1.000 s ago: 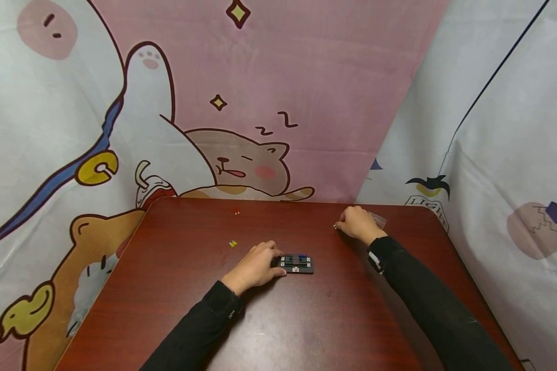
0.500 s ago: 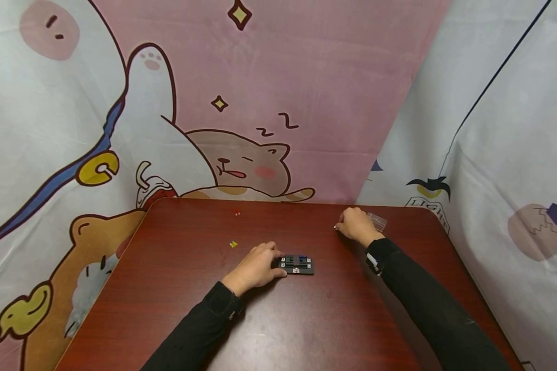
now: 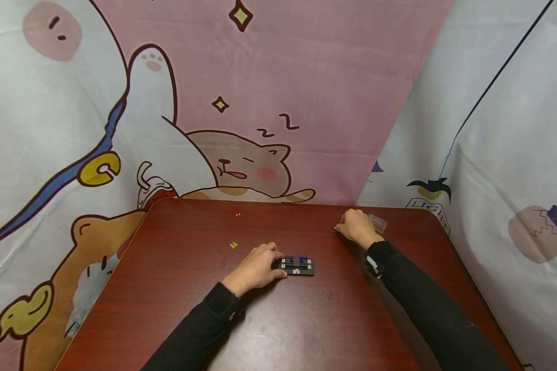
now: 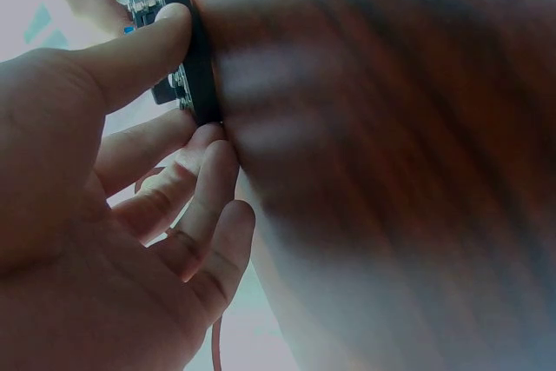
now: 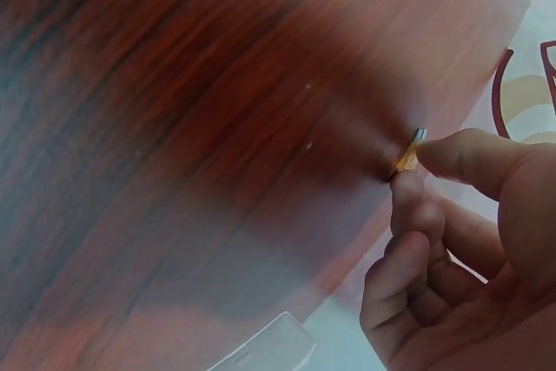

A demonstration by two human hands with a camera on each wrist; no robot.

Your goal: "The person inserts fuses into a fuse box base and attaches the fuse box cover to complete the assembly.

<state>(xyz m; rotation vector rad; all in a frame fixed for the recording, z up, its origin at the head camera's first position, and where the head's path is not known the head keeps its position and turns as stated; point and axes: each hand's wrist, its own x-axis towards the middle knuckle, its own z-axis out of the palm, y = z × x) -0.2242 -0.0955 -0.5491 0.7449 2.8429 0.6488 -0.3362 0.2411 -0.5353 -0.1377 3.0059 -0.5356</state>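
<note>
My left hand (image 3: 255, 266) grips the left end of a small black board (image 3: 301, 266), which carries metal terminals and a blue part. In the left wrist view the thumb lies on one long side of the board (image 4: 202, 84), the fingers opposite. Farther back on the right, my right hand (image 3: 358, 228) pinches a tiny orange-yellow piece with a silvery end (image 5: 407, 157) between thumb and index finger. That piece is close to the tabletop; contact with it cannot be made out. The other right fingers are curled in.
Small yellow pieces (image 3: 233, 245) lie left of the board on the reddish-brown table (image 3: 278, 330). Tiny red pieces (image 3: 238, 214) sit near the back edge. A clear plastic bag (image 3: 379, 223) lies just right of my right hand. A printed cloth (image 3: 334, 103) hangs behind the table.
My right wrist has shifted slightly left, and more of the clear bag shows beside it. My left hand keeps its hold on the black board.
</note>
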